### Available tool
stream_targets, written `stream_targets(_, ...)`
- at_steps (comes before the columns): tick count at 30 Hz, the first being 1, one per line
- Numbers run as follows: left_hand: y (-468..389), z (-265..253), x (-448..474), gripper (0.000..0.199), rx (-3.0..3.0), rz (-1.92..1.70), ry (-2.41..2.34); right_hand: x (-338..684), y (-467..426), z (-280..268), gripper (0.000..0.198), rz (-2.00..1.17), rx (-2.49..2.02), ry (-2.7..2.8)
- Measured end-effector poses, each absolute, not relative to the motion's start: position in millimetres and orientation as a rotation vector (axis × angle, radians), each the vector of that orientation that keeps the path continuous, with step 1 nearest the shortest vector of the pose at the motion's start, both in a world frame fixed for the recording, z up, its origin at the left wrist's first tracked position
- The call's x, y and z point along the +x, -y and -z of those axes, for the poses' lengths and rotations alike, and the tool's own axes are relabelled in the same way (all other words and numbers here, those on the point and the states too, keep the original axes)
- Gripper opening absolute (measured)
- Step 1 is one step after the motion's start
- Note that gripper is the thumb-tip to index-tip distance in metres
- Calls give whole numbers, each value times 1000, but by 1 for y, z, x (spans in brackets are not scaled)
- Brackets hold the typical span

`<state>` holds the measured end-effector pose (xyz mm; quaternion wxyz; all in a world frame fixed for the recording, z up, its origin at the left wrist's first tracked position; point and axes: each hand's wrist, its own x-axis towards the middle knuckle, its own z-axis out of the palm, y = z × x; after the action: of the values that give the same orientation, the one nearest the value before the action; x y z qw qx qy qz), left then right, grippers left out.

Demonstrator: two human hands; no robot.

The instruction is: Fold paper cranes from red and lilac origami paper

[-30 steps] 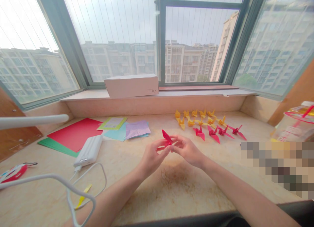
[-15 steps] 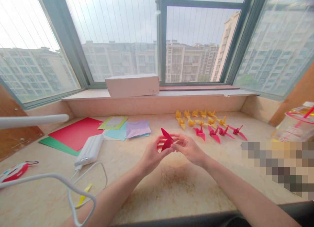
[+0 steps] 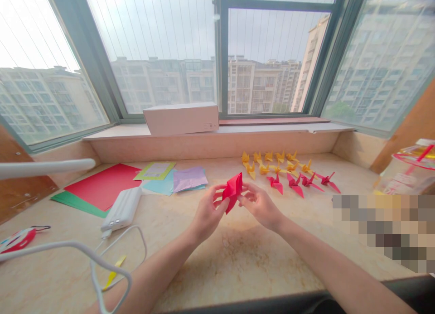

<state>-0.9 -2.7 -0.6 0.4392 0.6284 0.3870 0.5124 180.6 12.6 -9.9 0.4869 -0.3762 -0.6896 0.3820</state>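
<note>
A piece of red folded origami paper (image 3: 233, 190) is held above the counter, its wide creased face turned toward me. My left hand (image 3: 209, 212) pinches its left side, with the thumb in front and the fingers behind. At the right edge, my right hand (image 3: 261, 207) has its thumb and curled fingertips on the paper. Beyond my right hand stand several red paper cranes (image 3: 295, 183) in a row. Behind them are several yellow paper cranes (image 3: 264, 168) in rows.
Left on the counter (image 3: 204, 268) lie red paper (image 3: 102, 185), green sheets (image 3: 76, 202), a purple packet (image 3: 189, 179) and a white power bank (image 3: 122, 208) with a cable (image 3: 131, 277). A white box (image 3: 181, 120) rests on the sill. A plastic cup (image 3: 404, 171) stands right.
The red folded paper has turned, so its broad face shows instead of two narrow pointed flaps. My hands have shifted their fingers around it and stay in nearly the same place.
</note>
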Motion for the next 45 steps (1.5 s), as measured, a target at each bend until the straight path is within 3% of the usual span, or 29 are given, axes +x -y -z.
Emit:
stream_targets(7,1,8,2,54,1685,-1285,-967,169,-3,12,27,-787,-916,1689)
stream_targets(18,4,5,0,53,1780,-1283,-1036,169,-4,13,31,-744,-832,1624)
stream_targets(24,3,3,-1,62,1665,-1315,-1153,167,-4,15,30,-763,-865,1638)
stream_targets(34,1,5,-3,52,1987,-1320,-1331,164,1,15,25,-525,-875,1827)
stream_targets(45,4,2,-5,45,1845,-1250,-1192,170,1,16,19,-302,-884,1889)
